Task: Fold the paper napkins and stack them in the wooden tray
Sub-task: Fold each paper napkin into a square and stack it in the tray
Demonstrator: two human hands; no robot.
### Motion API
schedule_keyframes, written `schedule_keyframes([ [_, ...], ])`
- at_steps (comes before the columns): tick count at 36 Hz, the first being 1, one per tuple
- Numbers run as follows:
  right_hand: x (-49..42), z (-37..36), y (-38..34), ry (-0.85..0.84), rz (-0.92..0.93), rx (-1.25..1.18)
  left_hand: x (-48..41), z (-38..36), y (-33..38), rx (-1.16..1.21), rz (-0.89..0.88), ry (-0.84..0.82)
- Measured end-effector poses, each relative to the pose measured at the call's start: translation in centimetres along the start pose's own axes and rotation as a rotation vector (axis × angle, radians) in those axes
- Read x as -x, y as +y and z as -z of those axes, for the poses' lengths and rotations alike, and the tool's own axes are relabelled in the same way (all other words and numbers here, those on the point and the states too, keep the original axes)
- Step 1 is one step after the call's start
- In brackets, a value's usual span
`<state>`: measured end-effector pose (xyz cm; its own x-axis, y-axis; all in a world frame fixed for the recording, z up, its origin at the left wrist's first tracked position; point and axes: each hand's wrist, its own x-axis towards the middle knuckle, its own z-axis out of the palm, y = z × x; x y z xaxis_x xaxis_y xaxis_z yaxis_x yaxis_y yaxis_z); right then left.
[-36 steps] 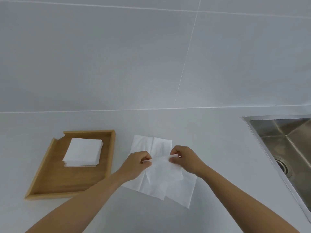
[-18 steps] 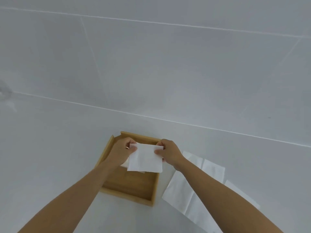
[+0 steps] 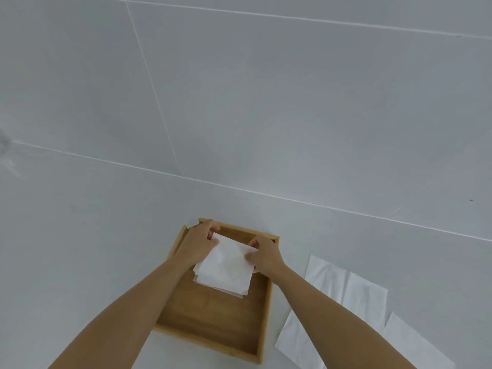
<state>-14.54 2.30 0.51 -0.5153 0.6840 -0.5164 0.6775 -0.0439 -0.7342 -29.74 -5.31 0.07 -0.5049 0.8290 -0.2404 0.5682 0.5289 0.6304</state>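
Observation:
A square wooden tray lies on the white counter in front of me. In its far half sits a stack of folded white napkins. A folded napkin rests on top of that stack. My left hand pinches its far left corner, and my right hand holds its right edge. To the right of the tray, unfolded white napkins lie flat on the counter, partly hidden by my right forearm.
A white tiled wall rises behind the counter, meeting it just beyond the tray. The white counter stretches out to the left of the tray.
Both hands carried the folded napkin left from the loose napkins, over the tray, and lowered it onto the stack. The camera swung left, and the sink left the view.

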Motion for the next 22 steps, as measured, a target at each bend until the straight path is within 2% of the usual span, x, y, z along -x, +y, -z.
schedule_keyframes([
  [7,-0.3,-0.8,0.9,0.069,0.011,0.057,0.0,-0.6,-0.8,-0.138,0.031,-0.037],
  [13,0.6,-0.4,1.4,0.154,0.075,0.157,0.3,-0.9,-0.3,-0.233,0.036,0.007],
  [16,1.3,0.7,1.5,0.165,0.099,0.151,0.4,-0.7,0.6,-0.282,-0.006,0.047],
  [22,3.1,4.3,2.6,0.223,0.144,0.218,1.2,-1.6,4.2,-0.219,-0.155,0.047],
])
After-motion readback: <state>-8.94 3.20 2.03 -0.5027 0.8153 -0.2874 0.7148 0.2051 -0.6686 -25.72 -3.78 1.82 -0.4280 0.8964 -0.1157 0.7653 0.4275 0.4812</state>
